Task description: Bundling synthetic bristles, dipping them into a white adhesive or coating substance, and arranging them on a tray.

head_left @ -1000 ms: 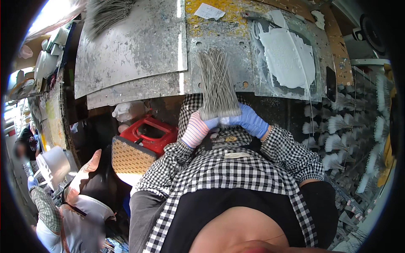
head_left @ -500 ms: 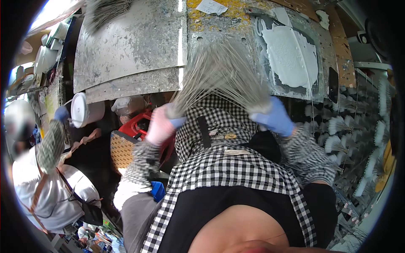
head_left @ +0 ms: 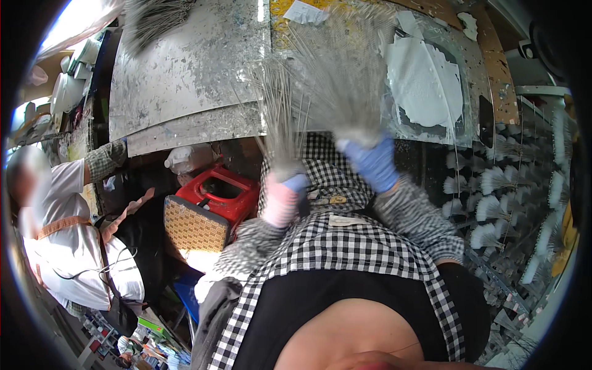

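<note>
My left hand (head_left: 285, 198), in a pink-and-white glove with blue fingertips, is closed round the lower end of a bundle of thin grey stems (head_left: 279, 105). These stems point away from me, over the table's near edge. My right hand (head_left: 373, 163), in a blue glove, grips the base of a second, wider bundle of grey stems (head_left: 351, 68), fanned out over the table and blurred by motion. The two bundles are held apart at their bases, above my checked apron (head_left: 345, 246). To the right of the wider bundle lies a thick patch of white paste (head_left: 425, 83) on a flat plate.
A stained grey board (head_left: 191, 68) covers the table's left, with another grey bundle (head_left: 154, 24) on it. A paper slip (head_left: 305, 12) lies at the back. A red stool (head_left: 228, 188) stands left, near a co-worker (head_left: 68, 234). White-tipped bundles (head_left: 493, 179) hang at right.
My hands have come closer together, and the stems, earlier spread and crossing between them, now form two separate bundles. The right one swings farther over the table. The co-worker's white bucket is gone from view.
</note>
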The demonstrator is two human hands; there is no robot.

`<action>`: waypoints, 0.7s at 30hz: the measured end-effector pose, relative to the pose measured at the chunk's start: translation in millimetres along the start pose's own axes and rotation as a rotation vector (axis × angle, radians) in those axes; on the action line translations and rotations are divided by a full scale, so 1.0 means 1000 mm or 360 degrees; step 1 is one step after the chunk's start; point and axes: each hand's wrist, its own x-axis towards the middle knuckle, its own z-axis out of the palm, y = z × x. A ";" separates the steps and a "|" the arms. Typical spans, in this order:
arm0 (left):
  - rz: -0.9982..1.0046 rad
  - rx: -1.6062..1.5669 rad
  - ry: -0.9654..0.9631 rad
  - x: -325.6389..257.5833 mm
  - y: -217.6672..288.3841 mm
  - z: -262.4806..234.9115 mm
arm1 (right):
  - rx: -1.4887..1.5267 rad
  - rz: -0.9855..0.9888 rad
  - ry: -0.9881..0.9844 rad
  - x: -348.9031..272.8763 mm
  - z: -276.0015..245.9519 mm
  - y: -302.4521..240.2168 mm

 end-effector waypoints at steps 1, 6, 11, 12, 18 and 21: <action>0.0031 0.0263 0.0038 -0.010 0.018 -0.027 | -0.0194 -0.0196 -0.0061 0.008 -0.024 -0.002; 0.0603 0.1238 0.0083 -0.008 0.051 -0.115 | -0.1059 -0.0601 -0.0344 0.010 -0.086 -0.047; -0.0284 -0.0754 -0.0232 -0.010 0.076 -0.003 | -0.0467 -0.0029 -0.0200 -0.008 0.026 -0.033; -0.0325 -0.0992 -0.0290 -0.013 0.067 0.018 | -0.0637 -0.0220 -0.0277 -0.011 0.045 -0.024; -0.0012 -0.0567 -0.0134 0.003 0.057 -0.053 | -0.0378 0.0025 -0.0245 -0.037 -0.004 -0.002; 0.0785 0.1182 0.0147 0.001 0.067 -0.113 | -0.0235 0.0050 0.0001 -0.026 -0.072 -0.026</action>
